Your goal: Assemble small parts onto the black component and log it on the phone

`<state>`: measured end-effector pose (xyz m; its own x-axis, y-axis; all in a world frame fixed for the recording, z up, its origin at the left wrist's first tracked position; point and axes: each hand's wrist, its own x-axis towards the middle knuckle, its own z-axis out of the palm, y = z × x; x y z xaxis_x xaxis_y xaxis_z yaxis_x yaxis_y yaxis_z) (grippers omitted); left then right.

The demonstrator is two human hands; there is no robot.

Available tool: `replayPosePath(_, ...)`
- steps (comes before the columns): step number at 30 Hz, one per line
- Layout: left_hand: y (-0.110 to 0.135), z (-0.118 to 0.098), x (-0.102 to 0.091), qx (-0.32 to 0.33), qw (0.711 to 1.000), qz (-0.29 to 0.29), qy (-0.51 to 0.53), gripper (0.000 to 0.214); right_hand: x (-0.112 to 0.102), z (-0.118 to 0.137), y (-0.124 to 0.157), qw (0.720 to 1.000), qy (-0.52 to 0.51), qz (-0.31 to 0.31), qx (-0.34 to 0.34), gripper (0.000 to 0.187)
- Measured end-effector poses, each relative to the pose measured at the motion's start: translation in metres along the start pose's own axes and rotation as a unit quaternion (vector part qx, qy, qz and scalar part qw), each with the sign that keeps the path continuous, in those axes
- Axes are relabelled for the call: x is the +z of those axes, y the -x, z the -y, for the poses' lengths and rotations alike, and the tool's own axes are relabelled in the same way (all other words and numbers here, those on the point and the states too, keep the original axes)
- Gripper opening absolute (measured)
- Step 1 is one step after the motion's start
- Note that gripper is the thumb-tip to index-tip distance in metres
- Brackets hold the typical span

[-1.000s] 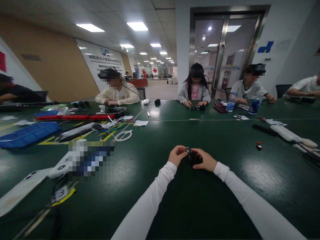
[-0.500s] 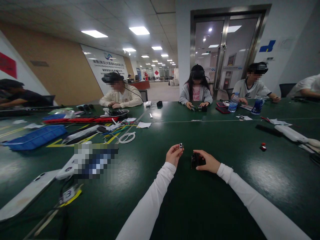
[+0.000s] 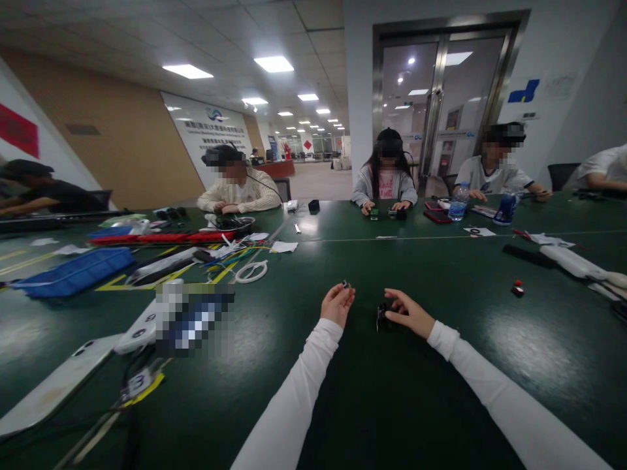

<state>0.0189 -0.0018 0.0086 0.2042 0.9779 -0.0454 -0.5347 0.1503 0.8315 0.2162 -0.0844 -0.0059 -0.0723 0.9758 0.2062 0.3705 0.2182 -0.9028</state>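
Note:
Between the fingertips of my left hand is a small silver-and-black piece, too small to name. My right hand is open, its fingers apart, just right of a small black device standing on the green table. One fingertip overlaps the device's edge; whether it touches cannot be made out. The gap between my two hands shows bare tabletop. Farther right lies a small red-and-black item.
To my left are a blue tray, a coiled white cable, a white device and loose cords. A water bottle stands far right. Several people sit around the table; one person's hands work opposite me.
My right hand has loosened from around the black device, its fingers lifting and spreading. My left hand has turned slightly and shifted a little left with the small piece.

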Motion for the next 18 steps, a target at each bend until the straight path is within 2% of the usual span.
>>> replayPosePath(3, 0.005, 0.003, 0.007, 0.003, 0.998, 0.052, -0.046, 0.026, 0.000, -0.004, -0.004, 0.994, -0.083, -0.055, 0.034, 0.047)
replayPosePath(6, 0.015, 0.006, 0.018, 0.040, 0.974, 0.155, -0.160, 0.025, 0.000, -0.007, -0.006, 0.985, -0.138, -0.082, 0.055, 0.045)
replayPosePath(9, 0.028, 0.006, 0.026, 0.092, 0.916, 0.266, -0.285, 0.020, 0.000, -0.009, -0.008, 0.981, -0.157, -0.094, 0.059, 0.045)
replayPosePath(11, 0.035, 0.005, 0.029, 0.119, 0.870, 0.310, -0.365, 0.017, 0.000, -0.009, -0.008, 0.982, -0.155, -0.093, 0.062, 0.045)
replayPosePath(13, 0.037, 0.004, 0.028, 0.149, 0.829, 0.316, -0.437, 0.018, 0.000, -0.010, -0.008, 0.983, -0.146, -0.088, 0.066, 0.045)
replayPosePath(15, 0.034, 0.002, 0.023, 0.183, 0.798, 0.292, -0.495, 0.020, 0.000, -0.011, -0.007, 0.984, -0.139, -0.085, 0.067, 0.044)
replayPosePath(18, 0.018, -0.007, 0.005, 0.215, 0.775, 0.232, -0.547, 0.022, 0.000, -0.013, -0.006, 0.985, -0.135, -0.080, 0.066, 0.044)
